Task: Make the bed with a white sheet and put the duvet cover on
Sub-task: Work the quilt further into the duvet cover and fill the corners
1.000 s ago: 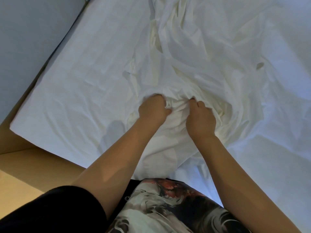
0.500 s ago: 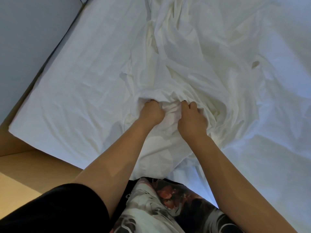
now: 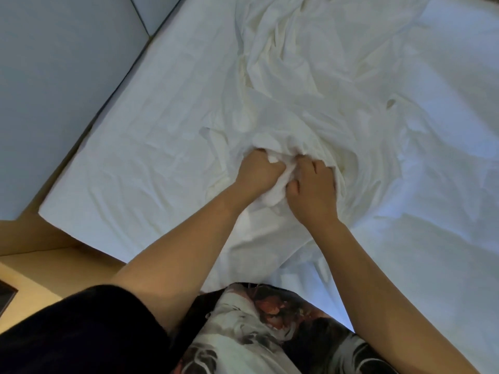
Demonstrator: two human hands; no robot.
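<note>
- Far left, a pale grey smooth wall panel (image 3: 54, 90), w/ a tan wood-look floor strip (image 3: 32, 268) below. The bed sits tight vs. the wall, so prob. this near edge is the working side.
- Next, a flat white bed sheet (image 3: 140, 163) covers the mattress – fairly taut, shallow creases, squared corner; looks already laid.
- The left hand (image 3: 256, 174) is clenched, knuckles up, round a wad of crumpled white cloth (image 3: 291, 85), prob. hunting an edge or opening.
- That cloth – thin, soft, matte, deep folds fanning from the grip – lies mid-bed on top of the sheet. Likely the duvet cover, can't say for sure.
- The right hand (image 3: 313, 195) is just beside the left, fingers and thumb curled into the same wad. Close grips suit gathering the fabric bit by bit.
- Far right: looser wavy white fabric in bluish light; sheet or cover, can't tell.
</note>
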